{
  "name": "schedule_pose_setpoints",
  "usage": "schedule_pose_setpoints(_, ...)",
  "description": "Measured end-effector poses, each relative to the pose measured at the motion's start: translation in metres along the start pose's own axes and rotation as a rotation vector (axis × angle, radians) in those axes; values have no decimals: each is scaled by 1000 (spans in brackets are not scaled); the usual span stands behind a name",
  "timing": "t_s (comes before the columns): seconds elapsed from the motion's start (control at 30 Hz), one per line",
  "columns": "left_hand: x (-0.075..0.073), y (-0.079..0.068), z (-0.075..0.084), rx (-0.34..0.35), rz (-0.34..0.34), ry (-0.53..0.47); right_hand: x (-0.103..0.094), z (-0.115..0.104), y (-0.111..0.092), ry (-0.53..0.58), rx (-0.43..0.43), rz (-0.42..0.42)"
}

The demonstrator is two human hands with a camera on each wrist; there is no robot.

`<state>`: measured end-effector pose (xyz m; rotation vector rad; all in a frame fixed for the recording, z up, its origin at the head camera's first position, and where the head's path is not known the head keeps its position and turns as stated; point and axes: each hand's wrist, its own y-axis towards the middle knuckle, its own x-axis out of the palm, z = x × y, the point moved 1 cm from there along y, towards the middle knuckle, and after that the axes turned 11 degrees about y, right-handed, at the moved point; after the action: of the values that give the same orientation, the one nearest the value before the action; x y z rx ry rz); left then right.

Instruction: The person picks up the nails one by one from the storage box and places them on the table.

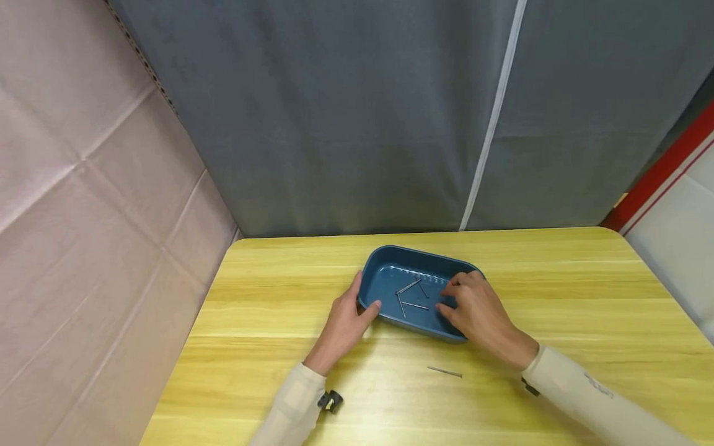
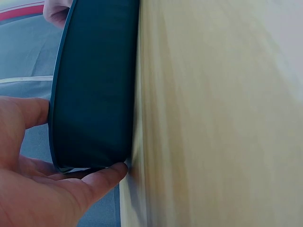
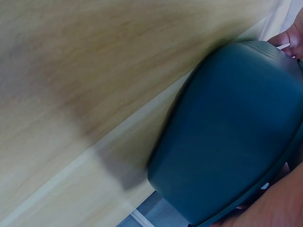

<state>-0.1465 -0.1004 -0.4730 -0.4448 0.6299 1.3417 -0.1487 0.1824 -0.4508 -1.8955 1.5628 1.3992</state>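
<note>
A dark blue rectangular tray [image 1: 413, 326] sits on the table, slightly turned. Several thin metal nails [image 1: 415, 305] lie crossed on its floor, left of its middle. My left hand [image 1: 343, 319] holds the left end, thumb on the near rim and fingers along the end wall; the left wrist view shows these fingers [image 2: 106, 182] low against the tray's side. Over the right end reaches my right hand [image 1: 480, 306], fingers bent down inside, thumb and forefinger apart with nothing visible between them. Its palm side is hidden. One loose nail [image 1: 444, 371] lies on the table in front of the tray.
The yellow wood-grain table [image 1: 268, 310] meets a grey curtain [image 1: 346, 155] at its far edge. A pale cloth wall [image 1: 111, 248] stands at the left, and a red-edged white panel [image 1: 669, 179] at the right.
</note>
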Motion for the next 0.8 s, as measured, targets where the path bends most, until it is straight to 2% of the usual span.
schedule_pose_setpoints(0.8,0,2,0,1,-1,-5,2,9,18,7,-20,-35)
